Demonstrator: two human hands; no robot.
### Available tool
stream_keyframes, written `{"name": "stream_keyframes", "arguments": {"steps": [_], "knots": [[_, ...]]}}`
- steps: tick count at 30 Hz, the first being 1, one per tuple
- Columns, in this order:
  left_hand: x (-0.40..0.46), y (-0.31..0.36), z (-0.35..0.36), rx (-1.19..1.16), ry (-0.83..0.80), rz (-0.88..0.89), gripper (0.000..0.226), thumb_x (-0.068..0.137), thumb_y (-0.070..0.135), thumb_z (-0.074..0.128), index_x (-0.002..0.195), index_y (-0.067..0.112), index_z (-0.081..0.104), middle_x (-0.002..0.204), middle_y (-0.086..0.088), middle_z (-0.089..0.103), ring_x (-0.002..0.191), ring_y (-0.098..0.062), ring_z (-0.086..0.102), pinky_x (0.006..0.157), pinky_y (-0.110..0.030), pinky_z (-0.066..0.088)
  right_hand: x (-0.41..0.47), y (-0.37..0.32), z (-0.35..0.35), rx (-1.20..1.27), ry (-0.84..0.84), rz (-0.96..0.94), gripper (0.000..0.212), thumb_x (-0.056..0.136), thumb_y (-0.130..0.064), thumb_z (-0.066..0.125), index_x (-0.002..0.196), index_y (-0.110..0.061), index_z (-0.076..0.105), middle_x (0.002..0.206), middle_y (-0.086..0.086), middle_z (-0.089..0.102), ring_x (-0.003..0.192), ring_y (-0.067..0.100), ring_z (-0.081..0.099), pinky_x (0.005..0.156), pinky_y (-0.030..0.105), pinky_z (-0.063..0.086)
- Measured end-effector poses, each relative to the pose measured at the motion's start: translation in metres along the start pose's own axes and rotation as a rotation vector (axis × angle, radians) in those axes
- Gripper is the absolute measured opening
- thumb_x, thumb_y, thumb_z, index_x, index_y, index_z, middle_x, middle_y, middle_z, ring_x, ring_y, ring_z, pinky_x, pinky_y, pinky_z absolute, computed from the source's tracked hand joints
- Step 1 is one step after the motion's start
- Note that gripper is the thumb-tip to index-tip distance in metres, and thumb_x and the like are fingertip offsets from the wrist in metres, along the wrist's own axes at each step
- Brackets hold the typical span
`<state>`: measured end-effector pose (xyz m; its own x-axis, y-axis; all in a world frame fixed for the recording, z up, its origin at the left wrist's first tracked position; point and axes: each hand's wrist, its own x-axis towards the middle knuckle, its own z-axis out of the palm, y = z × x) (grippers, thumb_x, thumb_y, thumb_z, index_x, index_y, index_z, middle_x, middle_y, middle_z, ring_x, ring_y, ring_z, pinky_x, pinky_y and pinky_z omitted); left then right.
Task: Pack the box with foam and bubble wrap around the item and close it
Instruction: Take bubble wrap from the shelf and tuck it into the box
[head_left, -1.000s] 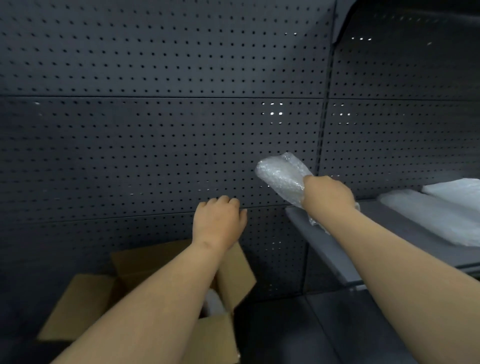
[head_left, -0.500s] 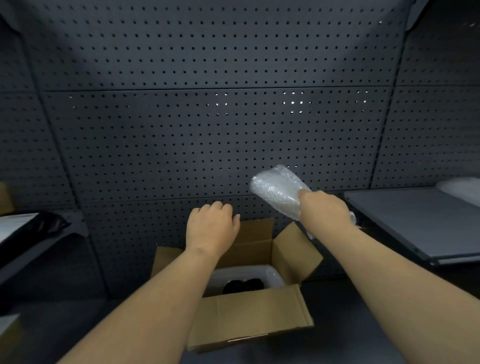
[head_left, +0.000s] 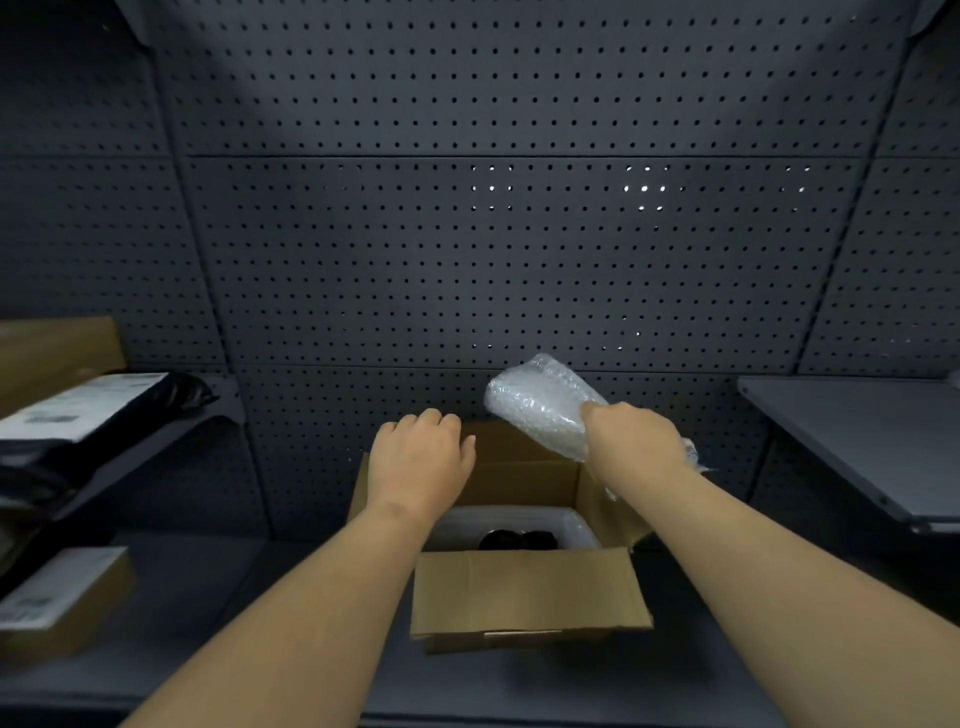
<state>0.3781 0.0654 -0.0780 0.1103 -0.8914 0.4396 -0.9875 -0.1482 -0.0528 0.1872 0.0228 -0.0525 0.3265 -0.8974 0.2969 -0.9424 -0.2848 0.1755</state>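
Note:
An open cardboard box (head_left: 524, 592) stands on the dark bench in front of me, flaps spread. Inside it white foam (head_left: 571, 525) lines the walls around a dark item (head_left: 511, 540). My right hand (head_left: 631, 441) grips a folded wad of bubble wrap (head_left: 535, 405), held above the box's back right corner. My left hand (head_left: 421, 462) hovers over the box's left side, palm down, fingers loosely curled, holding nothing that I can see.
A perforated dark panel wall (head_left: 467, 260) rises behind the box. At left a shelf holds black bags with a white label (head_left: 78, 405) and a brown box (head_left: 52, 353); another labelled carton (head_left: 62, 597) sits below. A grey shelf (head_left: 857, 441) juts out at right.
My view swung left from the right-hand shelf until the box sits centred. Both hands came down toward the box, and the right hand kept hold of the bubble wrap.

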Motion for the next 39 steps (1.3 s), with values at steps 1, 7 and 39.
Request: {"name": "stream_keyframes", "arguments": {"steps": [1,7,39], "knots": [[-0.003,-0.003,0.001,-0.007,-0.001,-0.004,0.039,0.1,0.042,0.032,0.115,0.019,0.058,0.112,0.0,0.062,0.102,-0.019,0.058,0.086,-0.032,0.041,-0.001,-0.004,0.003,-0.001,-0.004,-0.013,0.036,0.084,0.004,0.054,0.118,-0.006,0.05,0.102,0.01,0.066,0.09,0.03,0.066,0.061,0.033,0.041],[-0.005,-0.028,0.009,-0.089,0.02,0.053,0.044,0.098,0.043,0.039,0.135,0.02,0.044,0.139,0.001,0.047,0.127,-0.017,0.046,0.103,-0.033,0.036,0.011,-0.039,0.018,0.005,-0.024,-0.065,0.038,0.082,0.007,0.051,0.117,-0.009,0.051,0.099,0.008,0.066,0.086,0.028,0.065,0.059,0.032,0.039],[0.079,-0.136,0.068,-0.241,-0.109,0.396,0.025,0.093,0.024,0.055,0.118,0.02,0.056,0.114,-0.003,0.066,0.106,-0.025,0.06,0.092,-0.035,0.042,0.081,-0.157,0.026,-0.029,0.027,-0.174,0.043,0.095,-0.018,0.044,0.138,-0.022,0.039,0.114,0.004,0.065,0.095,0.025,0.065,0.07,0.033,0.054]]}}
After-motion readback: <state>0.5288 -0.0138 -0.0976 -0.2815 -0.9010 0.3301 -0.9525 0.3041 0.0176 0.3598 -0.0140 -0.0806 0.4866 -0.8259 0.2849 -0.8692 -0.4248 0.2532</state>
